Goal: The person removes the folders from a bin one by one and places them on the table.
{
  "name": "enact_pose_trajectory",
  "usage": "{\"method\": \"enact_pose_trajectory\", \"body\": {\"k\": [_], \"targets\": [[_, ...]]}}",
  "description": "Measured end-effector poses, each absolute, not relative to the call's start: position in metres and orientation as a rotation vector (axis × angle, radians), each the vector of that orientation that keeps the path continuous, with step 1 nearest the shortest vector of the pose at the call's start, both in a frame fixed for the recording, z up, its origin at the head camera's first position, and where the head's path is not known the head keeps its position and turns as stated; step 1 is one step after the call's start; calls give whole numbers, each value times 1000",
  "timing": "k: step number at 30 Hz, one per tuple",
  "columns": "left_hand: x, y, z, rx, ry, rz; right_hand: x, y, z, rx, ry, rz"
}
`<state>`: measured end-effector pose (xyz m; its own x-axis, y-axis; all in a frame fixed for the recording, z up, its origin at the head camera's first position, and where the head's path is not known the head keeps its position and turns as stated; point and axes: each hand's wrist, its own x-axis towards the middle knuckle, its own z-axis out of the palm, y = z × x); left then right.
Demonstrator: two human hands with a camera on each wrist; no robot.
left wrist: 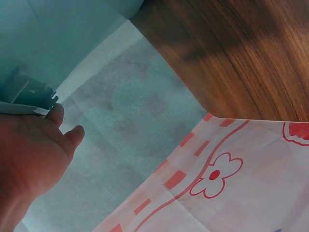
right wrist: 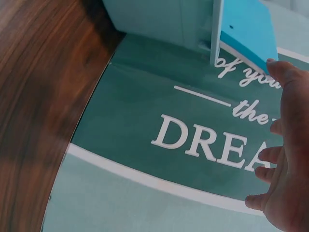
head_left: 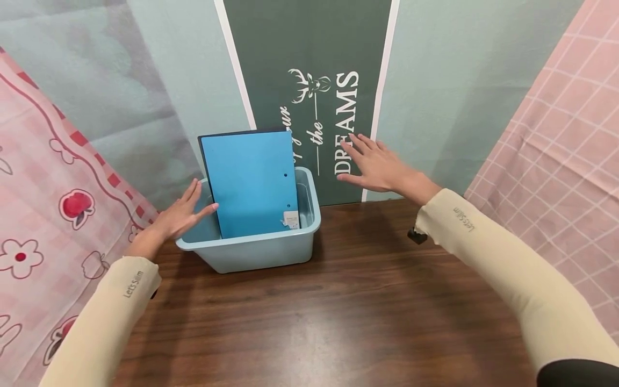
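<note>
A light blue plastic bin stands on the table against the back cloth. Upright inside it leans a flat blue file folder with two small holes and a white label near its lower right corner; a dark edge shows behind it. My left hand is at the bin's left rim, fingers extended and thumb spread towards the folder's left edge. Right of the bin my right hand hovers with fingers spread and nothing in them. In the right wrist view, its thumb overlaps the folder's edge.
A brown wooden table lies in front of the bin. Behind it hangs a green cloth with white lettering and a deer head. Pink patterned cloth hangs at the left, a pink checked one at the right.
</note>
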<state>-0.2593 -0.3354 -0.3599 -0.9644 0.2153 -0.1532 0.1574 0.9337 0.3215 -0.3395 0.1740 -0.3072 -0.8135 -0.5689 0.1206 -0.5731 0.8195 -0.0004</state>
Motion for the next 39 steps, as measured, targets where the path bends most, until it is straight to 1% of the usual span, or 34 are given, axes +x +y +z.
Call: {"method": "enact_pose_trajectory", "body": {"k": [20,39], "targets": [[-258,-337,-361,277,2905,474,-342,129,-314,1035,-2862,171],[-256,-334,-363,281,2908,504,-352,100,-321,1136,-2881,436]]}}
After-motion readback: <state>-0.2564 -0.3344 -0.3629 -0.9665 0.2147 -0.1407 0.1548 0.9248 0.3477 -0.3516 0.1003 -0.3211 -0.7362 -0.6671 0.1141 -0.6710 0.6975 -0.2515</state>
